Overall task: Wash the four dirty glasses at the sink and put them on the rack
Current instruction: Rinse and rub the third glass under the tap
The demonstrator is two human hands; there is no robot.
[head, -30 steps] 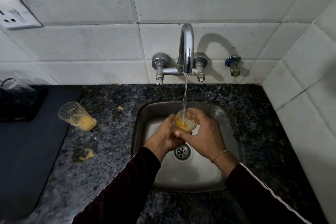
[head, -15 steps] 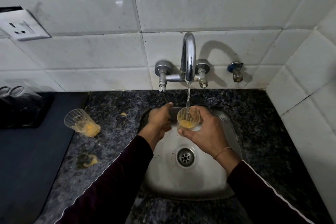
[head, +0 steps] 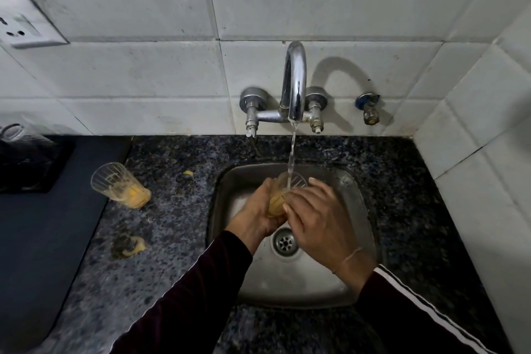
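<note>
A ribbed glass (head: 278, 200) with yellow residue is held tilted over the steel sink (head: 356, 210), its mouth toward the wall. Water from the chrome tap (head: 293, 86) runs into it. My left hand (head: 255, 215) grips its lower part from the left. From the right, my right hand (head: 319, 218) holds it with the thumb on its side and the fingers by the rim. A second dirty glass (head: 120, 185) with yellow dregs stands on the granite counter, left of the sink. The dark rack (head: 28, 164) at the far left holds a clear glass (head: 11, 131).
Yellow spills (head: 129, 244) and a small scrap (head: 188, 173) lie on the speckled counter (head: 172, 238). A dark mat (head: 43, 238) covers the left side. Tiled walls close the back and right. There is a wall socket (head: 26, 24) at upper left and a spare valve (head: 369, 109) right of the tap.
My left hand came back from near the tap handle to the glass. The glass went from upright in my right hand alone to tilted and lower, held by both hands.
</note>
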